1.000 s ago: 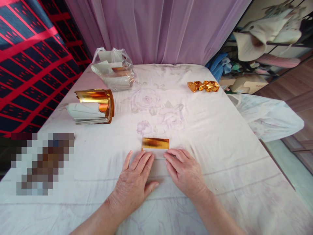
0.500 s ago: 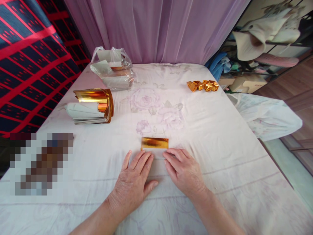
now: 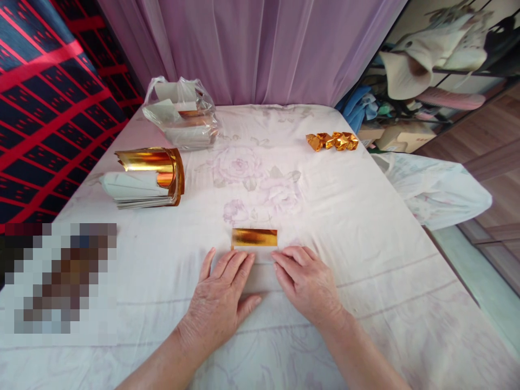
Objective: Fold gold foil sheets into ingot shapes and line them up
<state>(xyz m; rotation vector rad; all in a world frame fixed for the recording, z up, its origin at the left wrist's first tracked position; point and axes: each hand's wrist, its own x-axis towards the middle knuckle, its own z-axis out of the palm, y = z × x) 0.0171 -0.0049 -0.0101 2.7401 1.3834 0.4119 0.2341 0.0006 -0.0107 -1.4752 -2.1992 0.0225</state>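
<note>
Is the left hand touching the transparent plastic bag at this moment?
No, the left hand rests at the near edge of the gold-and-white paper, while the transparent plastic bag stands far back on the table.

Tablecloth (image 3: 325, 206): bright, evenly lit, slightly washed out
Gold paper (image 3: 254, 237): streaked glare
Left hand (image 3: 221, 295): soft, faint shadow
White bag (image 3: 442, 189): stretched by edge distortion
Lower-left patch (image 3: 65, 281): coarsely pixelated

A table (image 3: 365, 325) under a white, rose-printed cloth (image 3: 345, 211) bears a small gold-and-white paper (image 3: 255, 237) near its middle, a curled stack of gold-faced sheets (image 3: 138, 185) and a clear plastic bag (image 3: 190, 130) at left, and shiny gold pieces (image 3: 343, 141) at far right.
</note>
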